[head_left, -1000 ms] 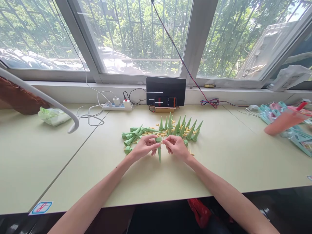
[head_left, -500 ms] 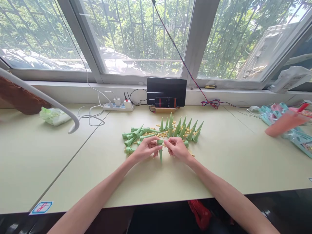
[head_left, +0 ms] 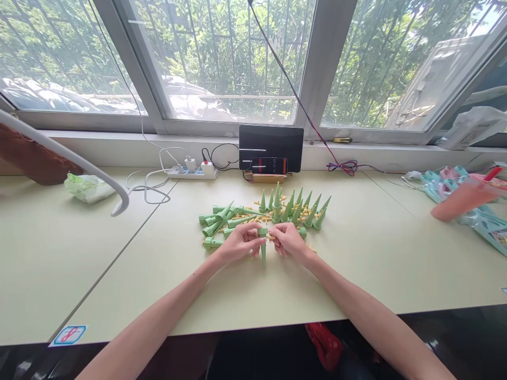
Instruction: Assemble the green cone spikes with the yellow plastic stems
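My left hand (head_left: 237, 244) pinches the wide end of a green plastic cone spike (head_left: 263, 248) that points down toward me. My right hand (head_left: 288, 241) is closed in a pinch against the cone's wide end, with a small yellow piece (head_left: 271, 237) between its fingertips. Behind my hands lies a pile of green cones (head_left: 222, 219) on their sides at the left. Several more cones stand upright (head_left: 295, 207) at the right. Small yellow pieces (head_left: 253, 215) are scattered among them on the pale green table (head_left: 356, 264).
A dark tablet (head_left: 271, 148) and a phone (head_left: 269, 165) stand at the back by the window. A power strip (head_left: 192, 172) with cables lies at back left, a white curved tube (head_left: 79, 163) at left. Another person's arm (head_left: 461, 200) and pastel packets (head_left: 487, 224) are at far right.
Both hands have drifted slightly toward me and closer together. The right hand's fingertips now touch the cone's wide end with the yellow piece.
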`<state>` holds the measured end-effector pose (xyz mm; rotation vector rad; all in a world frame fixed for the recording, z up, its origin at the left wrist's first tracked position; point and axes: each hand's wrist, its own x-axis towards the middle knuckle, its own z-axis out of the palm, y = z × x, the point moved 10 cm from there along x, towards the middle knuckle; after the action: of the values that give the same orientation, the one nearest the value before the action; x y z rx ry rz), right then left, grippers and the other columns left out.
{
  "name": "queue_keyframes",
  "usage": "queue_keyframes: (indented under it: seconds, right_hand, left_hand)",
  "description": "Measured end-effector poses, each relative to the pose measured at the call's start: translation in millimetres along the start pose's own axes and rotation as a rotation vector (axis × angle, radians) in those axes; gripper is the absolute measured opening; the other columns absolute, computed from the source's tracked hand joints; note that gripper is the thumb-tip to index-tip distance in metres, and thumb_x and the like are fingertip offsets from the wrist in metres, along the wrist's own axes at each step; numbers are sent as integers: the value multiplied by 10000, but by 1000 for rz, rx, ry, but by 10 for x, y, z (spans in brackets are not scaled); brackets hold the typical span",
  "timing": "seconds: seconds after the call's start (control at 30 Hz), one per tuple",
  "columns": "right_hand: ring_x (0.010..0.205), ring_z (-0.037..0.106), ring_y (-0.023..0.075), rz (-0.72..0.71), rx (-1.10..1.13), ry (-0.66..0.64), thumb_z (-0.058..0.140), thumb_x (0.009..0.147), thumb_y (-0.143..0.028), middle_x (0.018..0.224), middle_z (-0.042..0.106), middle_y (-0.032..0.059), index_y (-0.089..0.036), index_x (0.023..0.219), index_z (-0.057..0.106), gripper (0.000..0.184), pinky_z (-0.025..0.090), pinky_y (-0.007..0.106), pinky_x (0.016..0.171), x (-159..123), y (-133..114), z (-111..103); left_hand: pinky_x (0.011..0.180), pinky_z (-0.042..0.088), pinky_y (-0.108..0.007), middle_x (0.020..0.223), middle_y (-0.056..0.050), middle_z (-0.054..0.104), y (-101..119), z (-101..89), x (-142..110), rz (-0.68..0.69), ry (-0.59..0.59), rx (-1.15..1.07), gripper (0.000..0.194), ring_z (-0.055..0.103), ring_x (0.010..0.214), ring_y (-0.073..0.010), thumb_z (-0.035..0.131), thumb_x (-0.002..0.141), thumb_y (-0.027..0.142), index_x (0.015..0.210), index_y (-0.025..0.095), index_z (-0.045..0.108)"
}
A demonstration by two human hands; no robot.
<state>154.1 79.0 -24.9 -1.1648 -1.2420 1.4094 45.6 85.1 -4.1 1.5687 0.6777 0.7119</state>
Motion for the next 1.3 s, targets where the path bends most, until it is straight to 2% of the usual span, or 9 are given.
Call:
queue_keyframes:
  seconds: [0.1,0.23,0.43,0.57,0.7,0.83,0.93,1.07,1.3]
  right_hand:
    - [280,405,86,-33,-99,29,590,836,-396,417,431,-69,-204,560,458,362,294,218,294,-5,-14,-23]
    - [364,474,106,-192,-291,82,528,905,-451,477,514,-44,-197,652,516,358,387,233,396,-53,-194,-28]
    - [676,626,168,-446,-510,178,556,923,-385,839,694,53,-178,921,639,223,474,262,571,-135,-436,-29]
    - [775,646,190,-539,-571,129,558,932,-292,1022,712,95,-178,1035,669,190,499,290,636,-145,-455,41]
    - [831,653,207,-589,-610,64,549,928,-195,995,698,97,-180,1082,666,194,509,315,704,-151,-448,100]
    - [858,651,210,-627,-640,64,529,926,-137,964,697,84,-191,1016,670,176,496,320,751,-147,-450,95]
    - [799,636,198,-630,-685,51,525,922,-121,888,689,67,-185,949,665,156,473,304,723,-137,-445,111]
    - [687,597,169,-584,-694,14,525,907,-114,776,655,38,-170,862,653,146,444,280,668,-123,-434,122]
    - [536,555,124,-431,-561,-86,568,838,-106,601,585,-27,-172,772,644,120,426,243,583,-71,-327,94]
  left_hand:
    - [505,518,-266,593,38,600,-2,0,5,-11,0,11,366,594,475,-130,704,825,405,1041,171,524]
    - [519,517,-262,596,32,603,28,-34,8,-19,32,34,335,600,493,-132,694,834,412,993,171,524]
    - [498,505,-249,594,52,574,0,-127,19,-37,100,-24,359,599,513,-130,712,815,423,991,186,508]
    - [475,477,-232,552,78,517,8,-176,17,-45,143,-65,385,574,484,-116,731,791,433,985,185,510]
    - [468,469,-230,552,75,525,24,-198,16,-44,166,-114,412,555,471,-108,748,771,437,987,178,512]
    - [476,482,-239,585,50,574,7,-179,16,-57,145,-111,415,565,482,-111,748,772,442,990,172,521]
    - [481,494,-244,605,43,585,-4,-158,10,-62,125,-105,411,569,494,-113,740,783,442,1004,172,523]
    - [484,518,-257,626,40,588,-28,-138,-1,-72,103,-93,401,586,512,-125,733,791,436,1016,175,527]
    - [485,528,-274,574,45,579,-79,-105,7,-44,56,-17,395,595,479,-142,720,799,432,1048,170,562]
